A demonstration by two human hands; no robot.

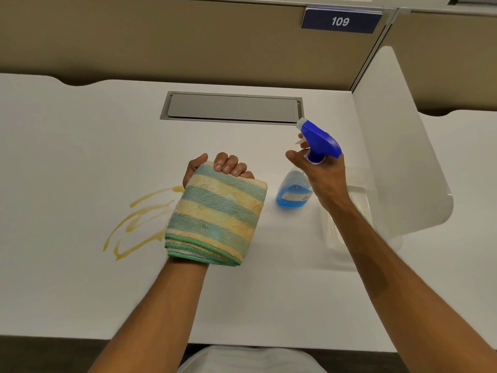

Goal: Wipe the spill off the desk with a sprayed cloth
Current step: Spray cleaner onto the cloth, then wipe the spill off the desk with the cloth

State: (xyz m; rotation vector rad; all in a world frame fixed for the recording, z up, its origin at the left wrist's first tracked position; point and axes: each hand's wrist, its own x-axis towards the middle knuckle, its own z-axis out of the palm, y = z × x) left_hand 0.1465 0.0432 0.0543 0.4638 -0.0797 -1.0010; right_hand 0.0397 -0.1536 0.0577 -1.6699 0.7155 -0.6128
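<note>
Cloth in hand, bottle gripped; spill untouched.
Left hand [219, 168] clenches the folded cloth [215, 215] above the desk [80, 292]; right hand [321, 173] grasps the spray bottle [309, 168] at its neck; yellow spill [134, 224] lies unwiped just left of the cloth; spraying appears imminent; wiping remains.

1. This is an office or study-hall workstation, one numbered seat in a row of cubicles.
2. A beige partition wall [161, 39] closes off the back of the white desk [80, 292].
3. A dark blue number plate [341, 20] reading "109" hangs at the top of the partition, marking the seat.
4. A grey flip-lid cable hatch [232, 108] is set flush into the desktop near the back edge.
5. A white side divider [390, 146] with rounded corners separates this desk from the neighbouring one on the right.
</note>
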